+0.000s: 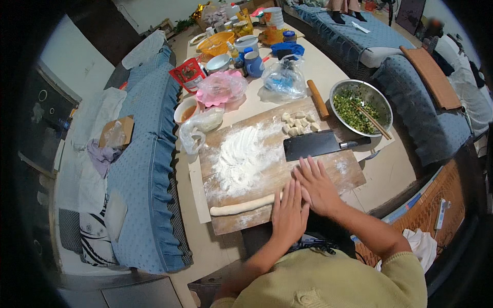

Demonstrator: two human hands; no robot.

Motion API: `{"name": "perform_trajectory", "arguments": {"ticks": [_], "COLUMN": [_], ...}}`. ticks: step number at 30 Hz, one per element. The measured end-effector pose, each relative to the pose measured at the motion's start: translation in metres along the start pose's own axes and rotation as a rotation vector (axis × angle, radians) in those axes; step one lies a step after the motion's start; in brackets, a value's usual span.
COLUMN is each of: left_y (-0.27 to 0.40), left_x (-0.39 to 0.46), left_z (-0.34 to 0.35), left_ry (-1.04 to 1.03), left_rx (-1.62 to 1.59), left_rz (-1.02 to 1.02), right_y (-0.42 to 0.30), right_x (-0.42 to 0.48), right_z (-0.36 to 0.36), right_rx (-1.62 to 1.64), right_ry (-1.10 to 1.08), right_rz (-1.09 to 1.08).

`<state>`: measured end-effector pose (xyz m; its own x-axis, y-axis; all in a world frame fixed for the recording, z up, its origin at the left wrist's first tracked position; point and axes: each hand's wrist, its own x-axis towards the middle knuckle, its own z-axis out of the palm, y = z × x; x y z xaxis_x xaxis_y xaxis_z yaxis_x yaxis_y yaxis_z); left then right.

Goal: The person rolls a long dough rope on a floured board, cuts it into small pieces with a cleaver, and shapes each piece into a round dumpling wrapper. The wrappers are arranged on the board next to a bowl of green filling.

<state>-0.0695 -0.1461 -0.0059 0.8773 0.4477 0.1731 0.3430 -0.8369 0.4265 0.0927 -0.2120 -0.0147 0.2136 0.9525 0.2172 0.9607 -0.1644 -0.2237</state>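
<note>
A long rope of dough [246,206] lies along the near edge of a floured wooden board [346,173]. My left hand [289,215] rests flat over its right end, fingers stretched out. Beside it, my right hand [317,186] is also flat, palm down, fingers slightly spread; what lies under its palm is hidden. Just beyond my right fingertips is a cleaver [311,145] with a dark blade, its handle pointing right. Several small cut dough pieces [298,122] sit behind the blade. White flour [240,158] covers the left middle of the board.
A steel bowl of chopped green filling [356,109] with chopsticks [373,121] stands at right, near a rolling pin [318,99]. Plastic bags [285,81], a blue mug [254,64] and an orange basket [216,43] crowd the far table. A blue-covered sofa [140,188] runs along the left.
</note>
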Motion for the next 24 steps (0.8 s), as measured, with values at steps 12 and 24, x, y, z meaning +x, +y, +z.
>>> {"name": "perform_trajectory", "arguments": {"ticks": [12, 24], "left_y": [-0.055, -0.016], "left_x": [0.085, -0.030], "left_z": [0.002, -0.026], "left_ry": [0.009, -0.087], "left_rx": [0.374, 0.136], "left_rz": [-0.214, -0.103], "right_y": [0.027, -0.019], "right_x": [0.089, -0.015], "right_z": [0.027, -0.019], "right_rx": [-0.024, 0.053], "right_ry": [0.151, -0.093], "right_rz": [-0.097, 0.000]}}
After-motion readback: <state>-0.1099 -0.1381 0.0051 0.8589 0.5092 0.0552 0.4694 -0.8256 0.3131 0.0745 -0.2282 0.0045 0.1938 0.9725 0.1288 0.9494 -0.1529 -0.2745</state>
